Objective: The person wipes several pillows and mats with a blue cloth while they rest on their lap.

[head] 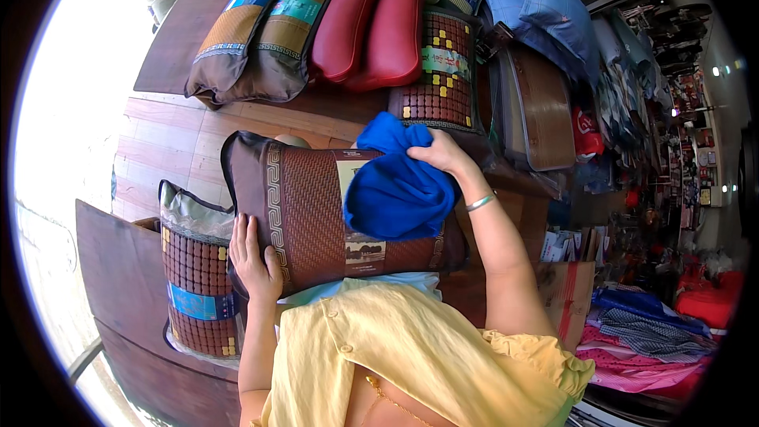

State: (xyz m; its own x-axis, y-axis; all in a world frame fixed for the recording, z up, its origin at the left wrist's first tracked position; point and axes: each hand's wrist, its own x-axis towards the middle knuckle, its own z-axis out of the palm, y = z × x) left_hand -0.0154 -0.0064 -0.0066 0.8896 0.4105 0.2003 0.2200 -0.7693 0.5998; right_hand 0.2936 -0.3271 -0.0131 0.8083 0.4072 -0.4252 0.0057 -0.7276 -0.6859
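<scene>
A brown woven pillow (308, 196) with a meander-patterned border and a printed paper band lies across in front of my body. My left hand (256, 258) rests flat on its left end, fingers extended, gripping nothing. In my right hand (437, 151) is a bunched blue cloth (403, 196), pinched at its upper part. The cloth hangs over the right half of the pillow and hides part of the band. Below the pillow, a strip of light blue fabric (379, 280) shows against my body.
Beyond are two red pillows (347, 24), mat-covered pillows (290, 24) and a beaded brown pillow (445, 80). Another beaded pillow (198, 273) lies left on a dark wooden board (124, 267). A cardboard box (569, 296) and folded fabrics (646, 332) stand at right.
</scene>
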